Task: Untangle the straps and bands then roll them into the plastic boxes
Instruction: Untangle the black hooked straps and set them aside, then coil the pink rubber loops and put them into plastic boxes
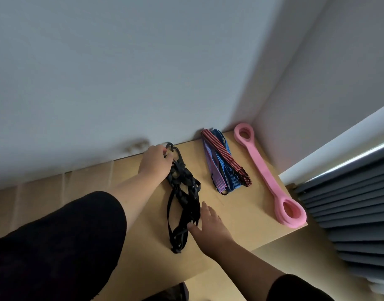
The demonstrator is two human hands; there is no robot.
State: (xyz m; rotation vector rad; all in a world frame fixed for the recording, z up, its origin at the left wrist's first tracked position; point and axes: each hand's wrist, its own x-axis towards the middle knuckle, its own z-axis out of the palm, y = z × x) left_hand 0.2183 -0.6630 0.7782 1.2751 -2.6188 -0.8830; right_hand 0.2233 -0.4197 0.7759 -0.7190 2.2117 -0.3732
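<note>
Three bundles lie on the wooden table [247,233] in the middle and right of the frame: one tangle of black straps [183,198], one bunch of striped cords [223,164] and one pink band [266,174]. Two hands are in view, both on the black tangle.

The black straps sit at the centre of the frame, their long axis running from the wall at the upper end down toward the near table edge, leaning slightly right to left as it comes down. They are narrow, flat and dark, woven into loops and knots with open gaps between them. The left hand [156,162], at the upper end, has its fingers curled round a loop of the straps. The right hand [208,229], at the lower end, lies with straight, spread fingers, the thumb touching the tangle; it looks to be pressing rather than grasping, though the dark straps make the contact hard to read.

The striped cords, to the right of the black straps and apart from them, are blue, purple and red-and-black, folded together and slanting from upper left to lower right. The pink band lies further right, parallel to them, flat and wide with a round loop at each end.

Black sleeves [62,242] cover both arms in the lower part of the frame.
</note>
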